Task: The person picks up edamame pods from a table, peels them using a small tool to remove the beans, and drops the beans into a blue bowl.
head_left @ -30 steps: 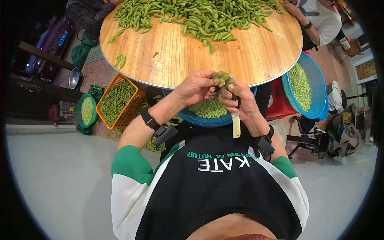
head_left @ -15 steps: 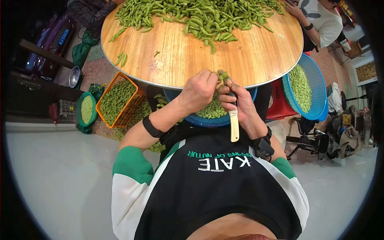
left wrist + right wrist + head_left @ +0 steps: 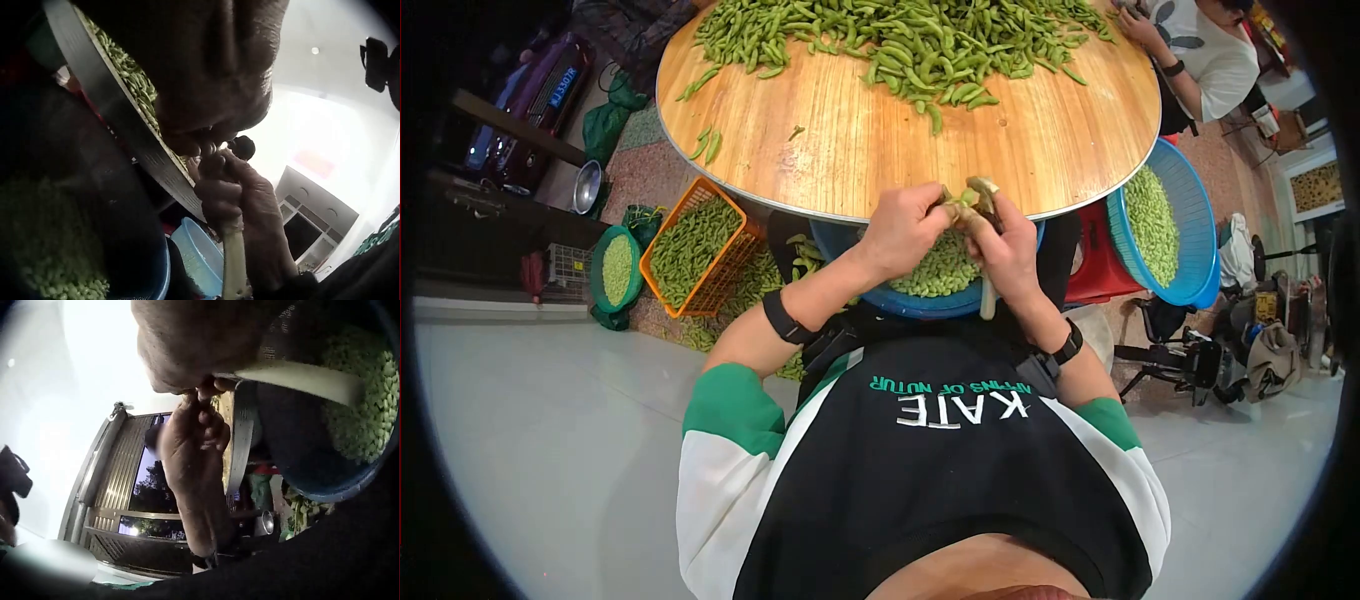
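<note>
My left hand (image 3: 903,232) and right hand (image 3: 1008,250) meet just off the near edge of the round wooden table (image 3: 830,170). Between their fingertips is a green soybean pod (image 3: 971,196), which the left fingers and thumb pinch, partly hidden. My right hand grips a knife by its pale handle (image 3: 988,300), which sticks out below the fist; the blade is hidden by the fingers. The left wrist view shows the right fingers curled round that handle (image 3: 234,262). Under both hands stands a blue basin (image 3: 890,302) of shelled beans (image 3: 937,268).
Unshelled pods (image 3: 930,55) are heaped on the table's far side, where another person (image 3: 1215,70) sits. An orange crate (image 3: 718,275) of pods and a green basin (image 3: 632,285) stand on the left. At right is a blue tub (image 3: 1195,225) of beans on a red stool (image 3: 1097,255).
My left hand has turned palm-down over the pod. My right hand has rotated so its back shows and the knife handle is more hidden. The hands stay together at the table's edge.
</note>
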Demonstrator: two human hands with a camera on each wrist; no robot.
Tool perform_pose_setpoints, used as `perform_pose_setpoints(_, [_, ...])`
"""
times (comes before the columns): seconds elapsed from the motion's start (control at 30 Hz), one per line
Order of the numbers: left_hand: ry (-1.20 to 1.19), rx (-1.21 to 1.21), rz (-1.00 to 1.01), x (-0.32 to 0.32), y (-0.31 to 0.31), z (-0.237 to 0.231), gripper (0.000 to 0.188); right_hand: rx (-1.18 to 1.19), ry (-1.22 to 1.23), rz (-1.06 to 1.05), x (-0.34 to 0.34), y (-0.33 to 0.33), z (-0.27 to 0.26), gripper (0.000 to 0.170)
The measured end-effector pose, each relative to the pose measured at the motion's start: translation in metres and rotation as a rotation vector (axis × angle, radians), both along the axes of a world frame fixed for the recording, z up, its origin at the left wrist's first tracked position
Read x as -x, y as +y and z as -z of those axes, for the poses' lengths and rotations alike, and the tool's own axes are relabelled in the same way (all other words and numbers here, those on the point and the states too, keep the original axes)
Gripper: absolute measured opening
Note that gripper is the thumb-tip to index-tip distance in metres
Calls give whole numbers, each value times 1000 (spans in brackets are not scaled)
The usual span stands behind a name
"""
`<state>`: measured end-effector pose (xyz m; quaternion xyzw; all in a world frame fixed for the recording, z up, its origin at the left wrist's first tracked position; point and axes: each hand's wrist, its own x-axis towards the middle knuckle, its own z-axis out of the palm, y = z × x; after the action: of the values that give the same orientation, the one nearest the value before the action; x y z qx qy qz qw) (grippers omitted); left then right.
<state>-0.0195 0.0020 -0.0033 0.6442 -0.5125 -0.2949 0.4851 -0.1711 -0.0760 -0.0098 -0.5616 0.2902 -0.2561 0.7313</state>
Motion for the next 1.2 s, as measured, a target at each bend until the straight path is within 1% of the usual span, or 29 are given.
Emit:
perform_pose_setpoints(0.03, [-112,1,-11,2,2,0,18,282,35,64,-1,1,1,27])
perform_pose_setpoints(0.07, [-110,-3,-10,4,4,1,18,562,71,126,-2,2,1,29])
perform_pose_setpoints(0.1, [-279,102,-14,5,5,0,16,561,71,126,-1,1,1,29])
perform_pose_setpoints(0.13, [-449,210,-19,6,6,-2,14,785,96,127,1,-3,1,32])
perform_pose_setpoints(0.17, [-450,212,-23,7,7,-5,14,1010,120,125,1,-6,1,35])
perform_pose_setpoints(0.3, [-365,127,61,10,15,-11,12,1095,41,62,-1,-8,7,36])
perform_pose_setpoints(0.37, [-343,93,94,9,19,-12,13,1148,26,46,-1,-4,9,31])
perform_pose_setpoints(0.4, [-323,38,112,8,21,-14,12,1150,25,46,-2,-5,12,31])
perform_pose_setpoints(0.43, [-304,-18,132,7,25,-16,12,1146,81,41,-2,-6,15,29])
perform_pose_setpoints(0.47, [-305,-17,133,4,34,-20,12,1141,137,36,-1,-8,17,26])
perform_pose_setpoints(0.53, [-667,-185,231,-9,59,-32,7,1110,122,15,7,-11,15,24])
perform_pose_setpoints(0.6, [-915,-343,223,-35,89,-47,3,1056,117,-3,16,-7,14,23])
perform_pose_setpoints(0.67, [-1095,-454,208,-56,109,-58,8,1136,83,-77,17,-10,10,22])
perform_pose_setpoints(0.7, [-1102,-455,198,-59,107,-62,8,1141,72,-78,16,-11,9,22])
perform_pose_setpoints(0.77, [-1219,-336,111,-67,97,-68,11,1097,87,-77,15,-8,11,22])
perform_pose_setpoints(0.8, [-1115,-201,72,-69,81,-68,11,1095,85,-77,13,-7,13,22])
perform_pose_setpoints(0.83, [-1005,-66,35,-68,57,-66,12,1007,90,-50,12,-6,15,20])
perform_pose_setpoints(0.87, [-935,-55,15,-68,34,-61,15,922,96,-25,12,-6,15,18])
perform_pose_setpoints(0.9, [-865,-43,-6,-67,8,-54,19,927,101,-28,12,-7,13,18])
perform_pose_setpoints(0.97, [-839,-215,-34,-61,-44,-45,28,730,126,-20,14,-8,9,18])
perform_pose_setpoints(1.0, [-846,-209,-70,-58,-63,-39,28,732,133,-23,16,-9,6,18])
perform_pose_setpoints(1.03, [-855,-203,-107,-56,-79,-33,29,569,110,-48,19,-10,3,22])
perform_pose_setpoints(1.07, [-853,-201,-107,-56,-90,-28,29,406,85,-70,20,-11,1,26])
perform_pose_setpoints(1.1, [-839,-229,-123,-56,-101,-22,28,367,82,-102,23,-13,0,30])
perform_pose_setpoints(1.13, [-828,-258,-136,-55,-106,-16,28,367,79,-96,23,-13,-3,30])
perform_pose_setpoints(1.17, [-835,-255,-131,-56,-107,-9,28,237,53,-89,22,-13,-5,31])
perform_pose_setpoints(1.2, [-749,-149,-154,-56,-105,-7,26,108,24,-79,22,-13,-7,31])
